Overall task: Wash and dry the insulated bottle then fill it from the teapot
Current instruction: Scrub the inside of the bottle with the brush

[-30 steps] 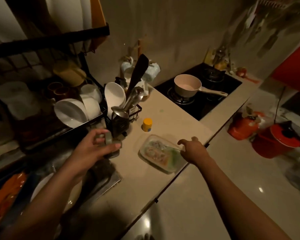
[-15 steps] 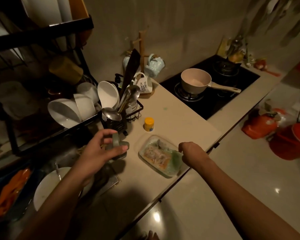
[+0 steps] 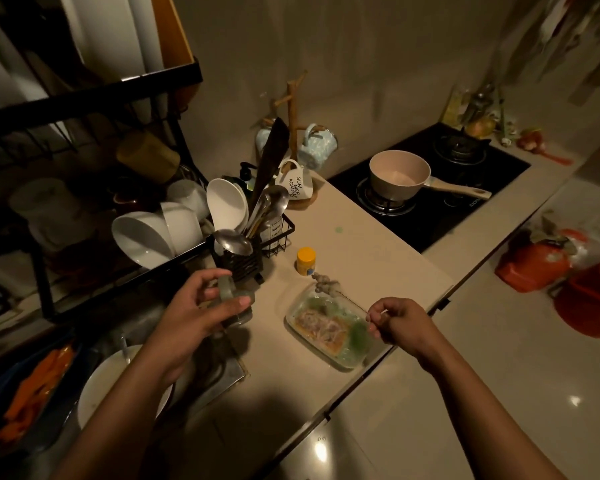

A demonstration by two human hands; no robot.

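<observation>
Surface [image 3: 361,244], pale stone, dimly lit, with a sink at its left end and a black hob [image 3: 465,188] at its right.

Hands:
- Left hand [image 3: 191,317]: thumb and fingers curled round the insulated bottle [image 3: 234,297], a grey-green piece with a loop at its top. It is held over the sink's right edge, just in front of the black cutlery holder [image 3: 238,263]. Its lower body is dark and hard to make out.
- Right hand [image 3: 404,323]: clenched, pinching the near end of a thin skewer [image 3: 326,285]. The stick slants up and left, and its far end carries small pale balls above the far edge of the container.

Other items:
- Clear food container [image 3: 291,318], lying on the surface between the two hands; holds orange, pale and green food.
- Small yellow-capped jar [image 3: 306,260], upright, just beyond the container.
- Dish rack [image 3: 118,91], black frame, with white bowls [image 3: 141,240] leaning on edge.
- Wooden mug tree [image 3: 293,109] against the wall, with a lettered white mug [image 3: 296,183] at its foot.
- Pale saucepan [image 3: 399,174] on the near burner, handle pointing right.
- White plate [image 3: 97,386] in the sink, partly under the left forearm.
</observation>
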